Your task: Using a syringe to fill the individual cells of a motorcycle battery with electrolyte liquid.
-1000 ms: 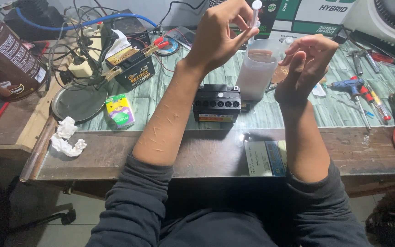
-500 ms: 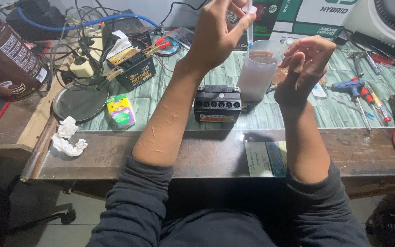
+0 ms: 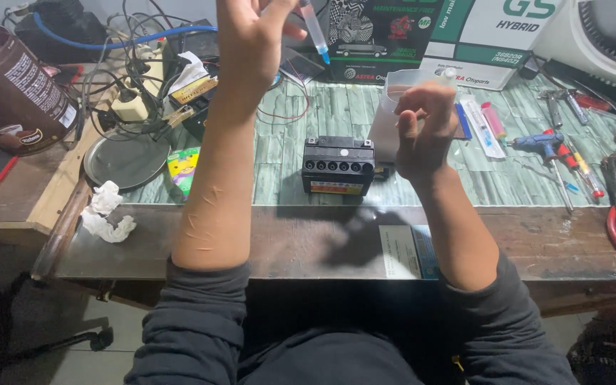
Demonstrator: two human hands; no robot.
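The left hand (image 3: 251,43) holds a syringe (image 3: 315,32) raised, blue tip down, above the counter (image 3: 322,235); the right hand (image 3: 425,132), fingers loosely curled and empty, hovers before the cloudy plastic jug (image 3: 393,107). A steady, near-upright syringe, lowered squarely over the small black battery's (image 3: 338,165) open row of holes, would best avoid drips.

Workbench (image 3: 308,242) bears small black battery (image 3: 338,167), tools.

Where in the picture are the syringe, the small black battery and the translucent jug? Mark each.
syringe (image 3: 315,32): head view, on its clear barrel.
small black battery (image 3: 338,165): head view, on its top face.
translucent jug (image 3: 386,125): head view, on its left wall.
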